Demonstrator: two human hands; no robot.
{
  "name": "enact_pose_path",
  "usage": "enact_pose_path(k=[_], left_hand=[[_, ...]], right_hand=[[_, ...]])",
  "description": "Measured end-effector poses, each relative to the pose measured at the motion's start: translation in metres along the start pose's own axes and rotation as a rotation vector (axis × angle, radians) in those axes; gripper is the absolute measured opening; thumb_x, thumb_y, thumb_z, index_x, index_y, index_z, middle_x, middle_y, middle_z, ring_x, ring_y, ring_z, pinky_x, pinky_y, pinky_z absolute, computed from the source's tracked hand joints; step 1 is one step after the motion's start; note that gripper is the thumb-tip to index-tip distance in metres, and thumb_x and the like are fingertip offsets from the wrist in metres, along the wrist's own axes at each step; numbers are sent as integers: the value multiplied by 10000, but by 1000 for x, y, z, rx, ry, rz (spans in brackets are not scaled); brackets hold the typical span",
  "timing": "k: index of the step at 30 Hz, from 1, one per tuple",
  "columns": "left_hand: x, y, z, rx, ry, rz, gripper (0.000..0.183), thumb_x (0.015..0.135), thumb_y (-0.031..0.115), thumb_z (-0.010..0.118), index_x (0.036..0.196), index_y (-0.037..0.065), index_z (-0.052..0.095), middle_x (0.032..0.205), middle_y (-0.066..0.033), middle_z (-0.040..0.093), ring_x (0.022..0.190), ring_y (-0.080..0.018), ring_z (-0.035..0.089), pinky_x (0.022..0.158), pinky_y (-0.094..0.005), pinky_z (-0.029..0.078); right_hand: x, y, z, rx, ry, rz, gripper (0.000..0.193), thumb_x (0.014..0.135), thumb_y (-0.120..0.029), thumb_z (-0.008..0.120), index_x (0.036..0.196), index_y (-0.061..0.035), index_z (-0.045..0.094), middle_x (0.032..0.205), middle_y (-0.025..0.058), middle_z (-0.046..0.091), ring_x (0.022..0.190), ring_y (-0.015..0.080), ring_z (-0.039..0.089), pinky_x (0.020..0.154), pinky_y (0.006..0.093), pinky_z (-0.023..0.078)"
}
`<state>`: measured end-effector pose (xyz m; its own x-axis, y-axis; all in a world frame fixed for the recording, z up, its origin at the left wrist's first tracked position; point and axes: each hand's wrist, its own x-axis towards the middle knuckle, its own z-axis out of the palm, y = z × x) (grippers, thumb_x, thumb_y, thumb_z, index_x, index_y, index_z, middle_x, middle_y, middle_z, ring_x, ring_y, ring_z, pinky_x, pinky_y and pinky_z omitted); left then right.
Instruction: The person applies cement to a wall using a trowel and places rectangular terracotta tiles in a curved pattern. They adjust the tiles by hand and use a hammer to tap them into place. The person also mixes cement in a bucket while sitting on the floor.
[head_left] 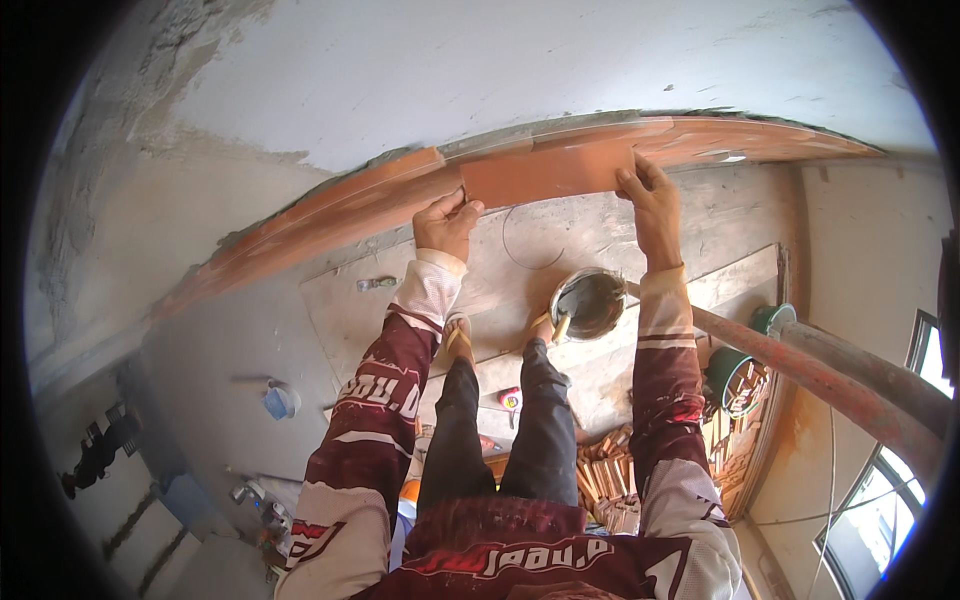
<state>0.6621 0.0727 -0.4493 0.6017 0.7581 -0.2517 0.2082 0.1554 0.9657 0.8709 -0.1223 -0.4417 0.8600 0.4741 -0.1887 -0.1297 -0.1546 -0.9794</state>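
Note:
My two hands hold a long, flat terracotta tile (548, 178) up against the wall, one at each end. The left hand (447, 225) pinches its left end near the lower corner. At the other end, my right hand (654, 205) has its thumb and fingers closed on the tile's right edge. Behind and beside it runs a row of similar orange tiles (345, 205) on the wall, with grey mortar along the upper edge. Whether the held tile touches the wall cannot be made out.
Below stands a mortar bucket (598, 334) beside my feet. A thick reddish pole (800, 365) slants across the right side. Green buckets (722, 375) and a heap of narrow tile pieces (608, 480) lie lower right. A tape measure (510, 399) rests between my legs.

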Motion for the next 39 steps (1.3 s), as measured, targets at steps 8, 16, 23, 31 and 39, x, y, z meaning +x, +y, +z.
enact_pose_path(k=[8,16,23,31,39], left_hand=[[18,7,8,28,45,38,350,819,53,670,1145,-65,616,926,-55,677,771,-82,611,665,-215,496],[28,-14,19,-226,318,37,327,803,13,683,1107,-87,617,987,-98,662,847,-126,621,742,-238,508],[24,7,34,-515,502,-110,350,816,-2,672,1129,-106,556,1059,-177,619,939,-237,630,812,-278,539],[28,11,36,-671,552,-124,309,829,-5,651,1107,-83,542,1131,-194,583,1110,-307,563,922,-281,507],[31,9,41,-721,625,-156,166,816,-71,638,973,-94,589,971,-177,629,907,-250,634,891,-280,543]], right_hand=[[29,-8,9,20,-5,-9,387,857,-127,611,1206,37,588,992,89,661,855,128,580,777,268,467],[42,-9,23,-124,86,-165,357,864,-113,583,1180,53,588,1206,166,609,1065,194,566,930,303,420],[44,-4,33,-82,146,-256,236,853,-91,577,1009,82,619,1218,138,611,1062,189,564,922,302,412],[45,10,41,60,201,-273,243,881,-62,611,1104,33,629,1046,79,654,979,130,572,903,268,429],[47,3,47,91,229,-249,228,856,-77,599,1048,30,657,1069,108,664,993,159,586,899,285,435]])
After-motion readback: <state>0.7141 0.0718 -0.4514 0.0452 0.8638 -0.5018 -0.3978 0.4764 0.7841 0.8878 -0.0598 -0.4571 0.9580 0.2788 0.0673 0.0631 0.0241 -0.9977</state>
